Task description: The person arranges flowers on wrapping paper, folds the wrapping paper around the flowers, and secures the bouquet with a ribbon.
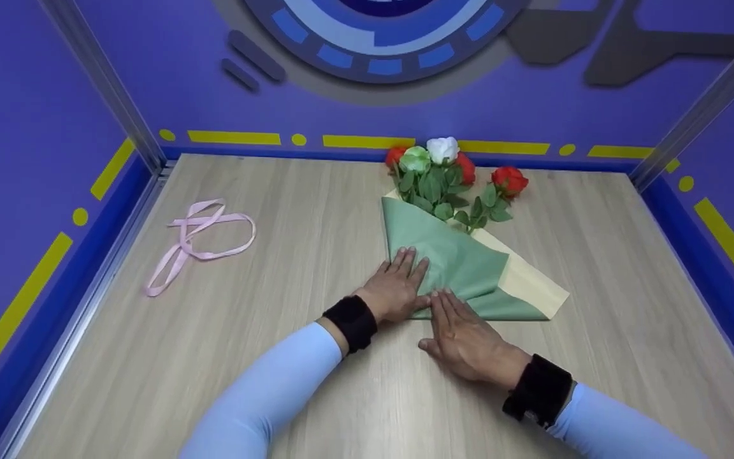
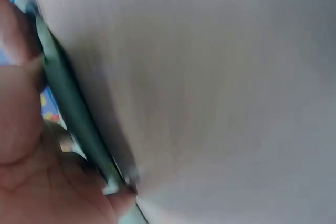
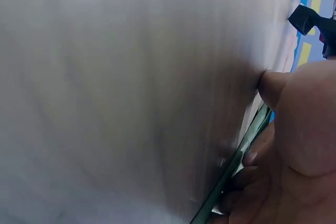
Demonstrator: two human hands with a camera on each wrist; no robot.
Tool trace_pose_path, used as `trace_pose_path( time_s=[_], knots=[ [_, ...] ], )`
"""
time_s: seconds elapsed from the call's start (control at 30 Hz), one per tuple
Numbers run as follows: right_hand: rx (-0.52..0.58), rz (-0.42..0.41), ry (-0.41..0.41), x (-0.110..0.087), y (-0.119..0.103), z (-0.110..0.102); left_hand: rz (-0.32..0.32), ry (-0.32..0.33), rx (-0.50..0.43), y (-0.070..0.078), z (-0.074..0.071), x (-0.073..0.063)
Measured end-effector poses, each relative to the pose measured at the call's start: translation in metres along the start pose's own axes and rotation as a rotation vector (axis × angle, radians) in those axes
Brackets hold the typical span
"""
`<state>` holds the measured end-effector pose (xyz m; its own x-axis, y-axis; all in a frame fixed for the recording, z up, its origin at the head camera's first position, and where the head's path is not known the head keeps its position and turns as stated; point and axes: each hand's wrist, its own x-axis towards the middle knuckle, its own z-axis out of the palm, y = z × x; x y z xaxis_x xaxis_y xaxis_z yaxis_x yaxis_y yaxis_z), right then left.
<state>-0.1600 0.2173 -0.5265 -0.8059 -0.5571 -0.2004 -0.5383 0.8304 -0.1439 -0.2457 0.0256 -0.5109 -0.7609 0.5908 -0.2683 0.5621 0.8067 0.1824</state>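
Note:
A sheet of wrapping paper (image 1: pixel 450 252), green on one face and cream on the other, lies folded over the stems of artificial roses. The blooms stick out at its far end: a white rose (image 1: pixel 442 150), a pale green rose (image 1: pixel 415 159) and several red ones, one red rose (image 1: pixel 510 181) apart on the right. With fingers spread, my left hand (image 1: pixel 394 292) presses on the paper's lower left. My right hand (image 1: pixel 469 341) lays its extended fingers on the near edge beside it. Both wrist views show the green paper edge (image 2: pixel 76 108) along the fingers; the stems are hidden.
A loosely looped pink ribbon (image 1: pixel 198 239) lies on the left of the wooden table (image 1: pixel 316 217). Blue printed panels (image 1: pixel 341 115) stand at the back and both sides. A metal rail (image 1: pixel 80 338) runs along the table's left edge.

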Motion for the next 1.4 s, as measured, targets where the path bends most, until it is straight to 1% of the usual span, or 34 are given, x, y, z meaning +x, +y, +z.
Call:
trace_pose_path(
  time_s=[0.1,0.17,0.23,0.33,0.4,0.5,0.57,0.67,0.7,0.77,0.9,0.97,1.0,1.07,1.2,1.3,1.4],
  knots=[
    [0.003,0.017,-0.017,0.002,-0.002,0.000,0.053,-0.022,-0.061,-0.016,-0.007,-0.006],
    [-0.008,0.016,0.003,0.002,-0.002,0.000,0.076,-0.026,-0.079,-0.025,-0.010,-0.009],
    [-0.043,0.003,0.032,0.003,-0.003,-0.001,0.086,-0.027,-0.085,-0.030,-0.011,-0.009],
    [-0.099,-0.020,0.084,0.004,-0.004,-0.001,0.115,-0.034,-0.092,-0.031,-0.011,-0.009],
    [-0.124,-0.027,0.100,0.005,-0.005,-0.001,0.128,-0.046,-0.099,-0.030,-0.011,-0.007],
    [-0.162,-0.028,0.119,0.006,-0.006,-0.002,0.128,-0.061,-0.103,-0.029,-0.013,-0.005],
    [-0.212,-0.030,0.139,0.006,-0.006,-0.003,0.126,-0.069,-0.096,-0.029,-0.012,-0.003],
    [-0.295,-0.042,0.189,0.008,-0.005,-0.005,0.122,-0.068,-0.093,-0.030,-0.011,-0.001],
    [-0.302,-0.049,0.202,0.009,-0.005,-0.005,0.122,-0.065,-0.093,-0.030,-0.011,0.000],
    [-0.265,-0.066,0.196,0.012,-0.004,-0.004,0.127,-0.060,-0.098,-0.030,-0.010,0.000],
    [-0.053,-0.075,0.098,0.014,-0.001,0.000,0.144,-0.041,-0.104,-0.030,-0.010,0.000],
    [0.020,-0.071,0.061,0.014,0.001,0.002,0.142,-0.028,-0.095,-0.031,-0.009,-0.001],
    [0.040,-0.069,0.060,0.013,0.001,0.002,0.135,-0.027,-0.092,-0.031,-0.009,-0.002],
    [0.052,-0.061,0.074,0.013,0.002,0.004,0.112,-0.030,-0.081,-0.033,-0.007,-0.003],
    [0.026,-0.041,0.080,0.010,0.001,0.004,0.071,-0.047,-0.071,-0.035,-0.005,-0.005],
    [-0.008,-0.037,0.048,0.008,-0.001,0.003,0.064,-0.049,-0.060,-0.035,-0.005,-0.005],
    [-0.048,-0.046,0.046,0.009,-0.003,0.002,0.063,-0.053,-0.039,-0.034,-0.005,-0.005]
  ],
)
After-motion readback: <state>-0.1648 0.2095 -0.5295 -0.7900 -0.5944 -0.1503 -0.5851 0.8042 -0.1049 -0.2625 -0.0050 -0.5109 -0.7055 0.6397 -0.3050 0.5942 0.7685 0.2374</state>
